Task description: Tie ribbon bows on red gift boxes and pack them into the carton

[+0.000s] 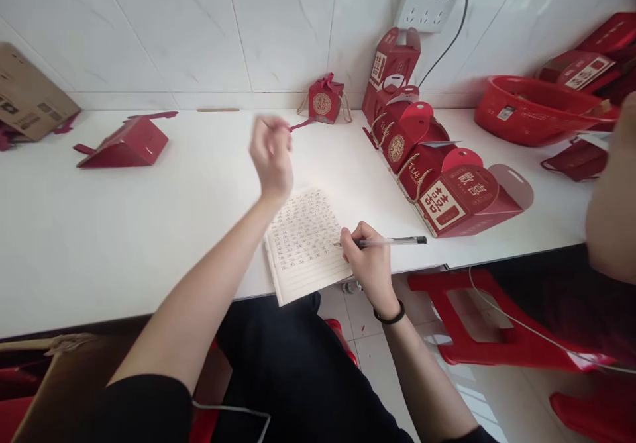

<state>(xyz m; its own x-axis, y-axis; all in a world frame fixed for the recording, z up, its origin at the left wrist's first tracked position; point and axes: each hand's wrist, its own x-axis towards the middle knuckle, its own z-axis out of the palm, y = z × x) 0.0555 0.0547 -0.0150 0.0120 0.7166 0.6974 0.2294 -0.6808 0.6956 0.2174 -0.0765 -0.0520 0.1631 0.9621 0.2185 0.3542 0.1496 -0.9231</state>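
My right hand (368,262) is closed round a pen (392,241), its tip resting on the right side of a lined notebook (305,244) filled with handwriting, at the front edge of the white table (124,231). My left hand (272,155) is raised above the table beyond the notebook, blurred by motion, fingers curled loosely; whether it holds anything I cannot make out.
A row of red gift boxes (437,185) stands right of the notebook, a small red box (325,100) by the wall, a tipped red box (126,144) at left. A red basin (534,108) sits far right, a red stool (477,324) beneath. Another person's arm (613,211) shows at right.
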